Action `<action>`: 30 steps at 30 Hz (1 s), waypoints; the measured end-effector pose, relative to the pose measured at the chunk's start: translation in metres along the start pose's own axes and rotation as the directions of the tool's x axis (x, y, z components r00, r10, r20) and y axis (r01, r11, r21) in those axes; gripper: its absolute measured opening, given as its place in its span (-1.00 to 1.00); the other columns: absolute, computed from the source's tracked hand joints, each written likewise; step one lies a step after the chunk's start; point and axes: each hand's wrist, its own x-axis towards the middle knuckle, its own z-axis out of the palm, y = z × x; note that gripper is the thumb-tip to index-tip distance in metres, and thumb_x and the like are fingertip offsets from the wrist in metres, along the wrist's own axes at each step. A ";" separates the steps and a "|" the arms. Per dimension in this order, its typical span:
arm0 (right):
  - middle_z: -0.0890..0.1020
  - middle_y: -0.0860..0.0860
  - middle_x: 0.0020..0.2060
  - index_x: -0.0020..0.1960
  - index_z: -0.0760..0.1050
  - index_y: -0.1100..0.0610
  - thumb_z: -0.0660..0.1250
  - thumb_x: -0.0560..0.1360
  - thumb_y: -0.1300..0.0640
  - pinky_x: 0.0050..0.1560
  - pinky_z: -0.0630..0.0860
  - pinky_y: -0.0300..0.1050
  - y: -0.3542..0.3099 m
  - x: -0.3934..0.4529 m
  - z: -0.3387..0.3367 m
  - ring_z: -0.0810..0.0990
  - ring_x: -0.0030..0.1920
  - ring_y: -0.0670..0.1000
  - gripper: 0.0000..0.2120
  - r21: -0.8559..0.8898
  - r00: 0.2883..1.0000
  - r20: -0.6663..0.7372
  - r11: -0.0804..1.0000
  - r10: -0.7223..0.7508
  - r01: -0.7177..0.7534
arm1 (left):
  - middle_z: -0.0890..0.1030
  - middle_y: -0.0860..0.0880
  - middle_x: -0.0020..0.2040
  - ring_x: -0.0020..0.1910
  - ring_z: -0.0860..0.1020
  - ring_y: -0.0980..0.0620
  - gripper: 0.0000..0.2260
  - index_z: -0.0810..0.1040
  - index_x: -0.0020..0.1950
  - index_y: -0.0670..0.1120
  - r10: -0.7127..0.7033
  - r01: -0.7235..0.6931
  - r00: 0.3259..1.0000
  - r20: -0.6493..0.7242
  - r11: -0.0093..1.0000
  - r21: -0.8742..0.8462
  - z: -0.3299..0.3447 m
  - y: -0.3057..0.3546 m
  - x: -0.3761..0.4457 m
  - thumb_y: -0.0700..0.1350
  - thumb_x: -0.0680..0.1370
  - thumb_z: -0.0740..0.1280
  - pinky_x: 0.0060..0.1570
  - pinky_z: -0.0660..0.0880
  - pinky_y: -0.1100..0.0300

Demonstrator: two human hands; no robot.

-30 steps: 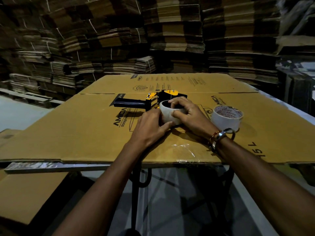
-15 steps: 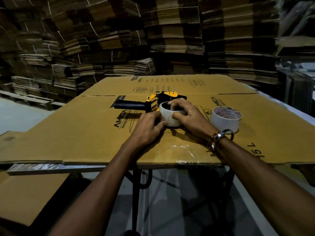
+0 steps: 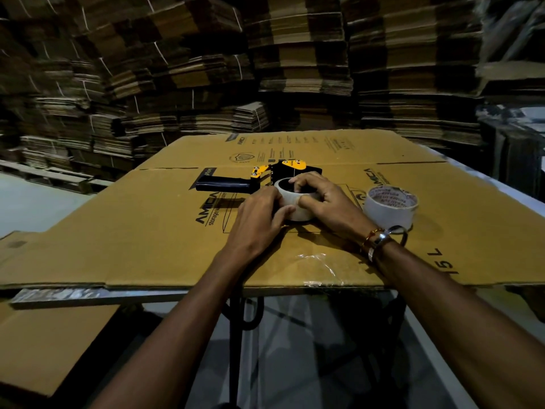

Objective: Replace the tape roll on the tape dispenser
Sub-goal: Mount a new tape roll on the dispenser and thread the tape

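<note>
Tape roll (image 3: 296, 202) sits on the dispenser (image 3: 265, 180), clamped between curled left hand (image 3: 259, 214) and right hand (image 3: 327, 202) fingers.

Both hands cover most of the tape roll (image 3: 295, 199) and the near side of the tape dispenser (image 3: 265, 180). Small print on the cardboard sheet (image 3: 147, 231) is unreadable. Both forearms run off the bottom edge.
</note>
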 end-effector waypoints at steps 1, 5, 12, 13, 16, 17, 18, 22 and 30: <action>0.49 -0.11 0.21 -0.01 0.49 -0.02 0.27 0.51 0.15 0.24 0.52 0.11 0.000 0.000 0.000 0.43 0.24 -0.18 -0.90 0.001 1.000 0.000 1.000 0.000 0.000 | 0.55 -0.05 -0.02 -0.06 0.51 0.02 -0.87 0.49 0.03 -0.11 0.000 0.000 1.000 -0.001 1.000 -0.005 0.000 0.000 0.000 -0.06 0.59 0.33 0.00 0.53 0.03; 0.49 -0.13 0.18 0.07 0.51 0.04 0.27 0.50 0.13 0.22 0.51 0.11 0.000 -0.001 0.000 0.44 0.24 -0.11 -0.84 0.021 1.000 -0.005 1.000 0.011 -0.010 | 0.55 -0.04 -0.01 -0.05 0.51 0.05 -0.93 0.50 0.02 -0.11 0.006 -0.005 1.000 0.010 1.000 -0.029 -0.002 -0.001 0.002 -0.12 0.61 0.30 -0.11 0.46 0.27; 0.51 -0.10 0.20 0.00 0.50 0.04 0.26 0.49 0.13 0.23 0.50 0.11 -0.001 -0.001 -0.001 0.43 0.25 -0.18 -0.89 0.003 1.000 -0.001 1.000 0.006 -0.006 | 0.59 -0.07 0.01 0.01 0.56 -0.01 -0.92 0.52 0.01 -0.17 -0.184 0.269 0.953 0.239 0.878 -0.396 -0.016 -0.009 0.007 -0.17 0.61 0.29 -0.05 0.54 0.09; 0.51 -0.09 0.20 0.01 0.50 0.05 0.26 0.48 0.11 0.23 0.50 0.10 -0.002 -0.001 -0.001 0.43 0.25 -0.17 -0.88 0.004 1.000 -0.002 1.000 0.010 -0.010 | 0.59 -0.09 0.01 -0.02 0.55 0.00 -0.90 0.52 0.02 -0.20 -0.193 0.287 0.949 0.251 0.860 -0.423 -0.017 -0.010 0.006 -0.17 0.61 0.29 -0.07 0.53 0.11; 0.51 -0.08 0.21 0.00 0.50 0.06 0.25 0.47 0.10 0.23 0.49 0.06 -0.002 -0.001 -0.001 0.42 0.25 -0.21 -0.87 0.009 1.000 0.001 1.000 0.012 -0.012 | 0.58 -0.08 -0.02 -0.07 0.55 0.05 -0.88 0.53 0.04 -0.23 -0.214 0.306 0.947 0.241 0.830 -0.465 -0.016 -0.008 0.005 -0.17 0.61 0.30 -0.12 0.50 0.20; 0.51 -0.08 0.22 0.00 0.50 0.06 0.25 0.47 0.10 0.23 0.49 0.04 -0.002 -0.001 -0.001 0.42 0.25 -0.22 -0.87 0.011 1.000 0.003 1.000 0.011 -0.011 | 0.58 -0.07 -0.02 -0.09 0.56 0.08 -0.88 0.53 0.05 -0.22 -0.220 0.308 0.948 0.232 0.820 -0.482 -0.015 -0.008 0.004 -0.17 0.61 0.30 -0.13 0.52 0.23; 0.50 -0.08 0.22 0.00 0.50 0.06 0.25 0.47 0.10 0.22 0.49 0.02 -0.002 -0.001 -0.001 0.42 0.26 -0.21 -0.87 0.011 1.000 0.006 1.000 0.010 -0.010 | 0.58 -0.05 -0.01 -0.10 0.57 0.11 -0.87 0.54 0.07 -0.21 -0.230 0.314 0.947 0.223 0.806 -0.503 -0.015 -0.008 0.003 -0.16 0.61 0.30 -0.16 0.53 0.27; 0.48 -0.08 0.25 0.03 0.49 0.04 0.25 0.50 0.08 0.21 0.53 0.05 -0.003 -0.002 -0.003 0.41 0.28 -0.14 -0.87 0.014 1.000 0.018 1.000 0.023 -0.023 | 0.58 -0.05 0.04 -0.02 0.60 0.07 -0.81 0.53 0.07 -0.14 -0.207 0.224 0.974 0.087 0.887 -0.404 -0.009 -0.005 0.004 -0.06 0.55 0.40 -0.17 0.61 0.23; 0.49 -0.08 0.23 0.02 0.49 0.04 0.26 0.52 0.11 0.23 0.52 0.16 -0.002 -0.001 -0.001 0.42 0.29 -0.11 -0.90 0.010 1.000 0.010 1.000 0.022 -0.022 | 0.56 -0.05 -0.02 -0.04 0.53 0.03 -0.89 0.51 0.00 -0.13 -0.030 0.013 0.994 -0.108 0.988 -0.151 0.001 -0.004 0.009 -0.09 0.58 0.35 -0.16 0.54 0.19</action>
